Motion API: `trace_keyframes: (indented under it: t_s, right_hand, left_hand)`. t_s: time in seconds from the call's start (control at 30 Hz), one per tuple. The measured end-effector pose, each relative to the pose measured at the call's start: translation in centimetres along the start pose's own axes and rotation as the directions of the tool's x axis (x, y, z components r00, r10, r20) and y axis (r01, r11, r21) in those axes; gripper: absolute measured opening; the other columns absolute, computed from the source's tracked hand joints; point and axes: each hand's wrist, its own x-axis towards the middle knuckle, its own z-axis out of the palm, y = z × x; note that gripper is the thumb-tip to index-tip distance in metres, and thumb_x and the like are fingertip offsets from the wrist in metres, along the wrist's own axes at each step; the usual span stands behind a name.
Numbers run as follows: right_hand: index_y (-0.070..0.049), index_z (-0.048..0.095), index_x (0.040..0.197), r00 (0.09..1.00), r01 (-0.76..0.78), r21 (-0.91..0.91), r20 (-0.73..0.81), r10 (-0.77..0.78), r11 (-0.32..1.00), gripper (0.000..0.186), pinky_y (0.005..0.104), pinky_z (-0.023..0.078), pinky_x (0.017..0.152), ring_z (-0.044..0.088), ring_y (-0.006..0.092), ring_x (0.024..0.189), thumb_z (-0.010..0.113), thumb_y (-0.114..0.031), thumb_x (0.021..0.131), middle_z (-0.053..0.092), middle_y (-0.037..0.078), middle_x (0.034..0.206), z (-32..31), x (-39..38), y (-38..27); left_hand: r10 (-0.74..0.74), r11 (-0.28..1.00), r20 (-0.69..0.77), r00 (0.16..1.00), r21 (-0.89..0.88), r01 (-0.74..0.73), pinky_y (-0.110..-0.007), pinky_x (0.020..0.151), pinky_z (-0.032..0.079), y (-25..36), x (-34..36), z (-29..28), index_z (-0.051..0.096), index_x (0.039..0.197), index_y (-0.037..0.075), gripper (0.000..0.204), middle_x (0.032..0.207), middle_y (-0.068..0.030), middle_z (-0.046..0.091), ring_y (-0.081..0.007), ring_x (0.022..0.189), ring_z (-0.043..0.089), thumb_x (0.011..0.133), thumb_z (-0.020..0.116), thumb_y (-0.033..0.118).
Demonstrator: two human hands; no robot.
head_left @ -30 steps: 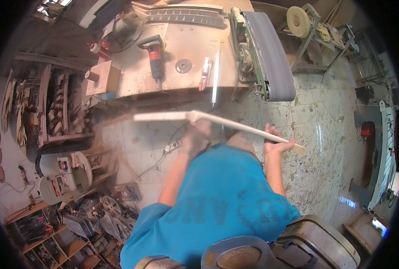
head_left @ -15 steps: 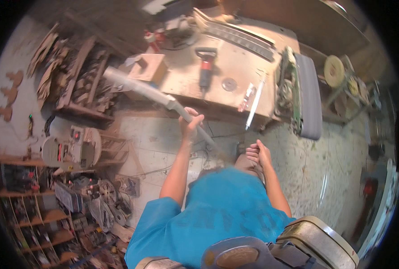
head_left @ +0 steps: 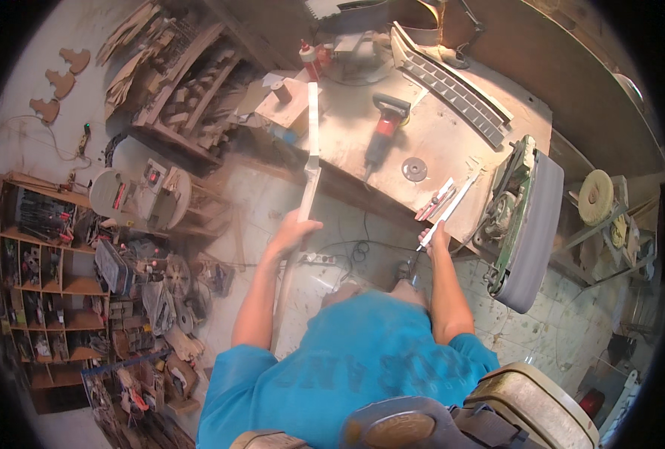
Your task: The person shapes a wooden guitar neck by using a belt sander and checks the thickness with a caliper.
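My left hand is closed around a long, pale wooden bar with a stepped notch partway along. The bar's upper part points toward the workbench, and its lower part runs down beside my left forearm. At the bench's front edge, my right hand has its fingers around the near end of a thin white strip. The strip's far end still lies over the bench top. Just left of it are small red-and-white items and a round grey disc.
On the workbench lie a red-and-black power tool and a long slotted piece. A belt sander stands at the right. Wood racks and cluttered shelves fill the left. Cables cross the floor.
The wooden bar has swung from slanting left to nearly upright in my left hand. My right hand has moved from near my body to the white strip on the bench. The view has shifted.
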Motion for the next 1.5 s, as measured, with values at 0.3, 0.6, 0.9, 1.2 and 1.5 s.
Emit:
trace_keyframes:
  t_s: [0.3, 0.6, 0.9, 1.2, 1.5]
  right_hand:
    - [-0.006, 0.055, 0.082, 0.845, 0.502, -0.217, -0.086, -0.528, 0.837, 0.037, 0.0257, 0.034, 0.041, 0.043, 0.0094, 0.046, 0.045, -0.034, 0.105, 0.049, 0.000, 0.061, -4.1, -0.3, 0.4]
    - [-0.004, 0.056, 0.093, 0.620, 0.776, -0.204, 0.070, -0.781, 0.597, 0.025, 0.0215, 0.036, 0.047, 0.048, 0.0041, 0.054, 0.059, -0.027, 0.102, 0.054, -0.002, 0.069, -1.5, -20.8, -2.7]
    - [-0.007, 0.061, 0.121, 0.401, 0.819, -0.545, 0.318, -0.859, 0.180, 0.034, 0.0356, 0.051, 0.063, 0.069, 0.0224, 0.070, 0.067, -0.029, 0.095, 0.072, 0.015, 0.090, 2.2, -31.9, -5.4]
    - [-0.015, 0.065, 0.124, 0.290, 0.696, -0.685, 0.540, -0.790, -0.213, 0.041, 0.0384, 0.052, 0.057, 0.064, 0.0277, 0.061, 0.071, -0.034, 0.088, 0.065, 0.009, 0.077, 4.1, -33.9, -5.2]
    - [-0.008, 0.062, 0.124, 0.219, 0.759, -0.528, 0.757, -0.615, -0.380, 0.036, 0.0419, 0.051, 0.059, 0.062, 0.0298, 0.068, 0.066, -0.024, 0.092, 0.057, 0.009, 0.082, 3.1, -33.0, -5.4]
  left_hand:
    - [-0.139, 0.956, -0.137, 0.981, 0.239, 0.169, -0.033, 0.058, 0.048, -0.8, -1.9, -2.0, 0.061, 0.109, -0.003, 0.038, 0.082, -0.0070, 0.062, -0.0159, 0.068, 0.059, 0.081, 0.072, 0.022]
    - [-0.196, 0.946, 0.064, 0.978, 0.277, 0.171, -0.033, 0.059, 0.047, -4.6, -1.4, -7.2, 0.062, 0.103, -0.001, 0.035, 0.080, -0.0070, 0.063, -0.0146, 0.069, 0.058, 0.082, 0.074, 0.025]
    - [-0.354, 0.932, 0.478, 0.804, 0.246, 0.265, -0.029, 0.044, 0.037, -4.6, -2.9, -6.3, 0.060, 0.094, 0.002, 0.029, 0.067, -0.0006, 0.051, -0.0110, 0.056, 0.048, 0.086, 0.071, 0.028]
    - [-0.371, 0.929, 0.630, 0.682, 0.258, 0.267, -0.024, 0.037, 0.031, -4.8, -4.3, -5.5, 0.055, 0.088, 0.006, 0.027, 0.058, 0.0035, 0.043, -0.0062, 0.044, 0.040, 0.088, 0.070, 0.029]
    - [-0.387, 0.922, 0.666, 0.638, 0.278, 0.269, -0.023, 0.040, 0.034, -5.5, -4.9, -5.3, 0.044, 0.136, -0.006, 0.069, 0.072, 0.0019, 0.050, -0.0060, 0.054, 0.045, 0.085, 0.073, 0.031]
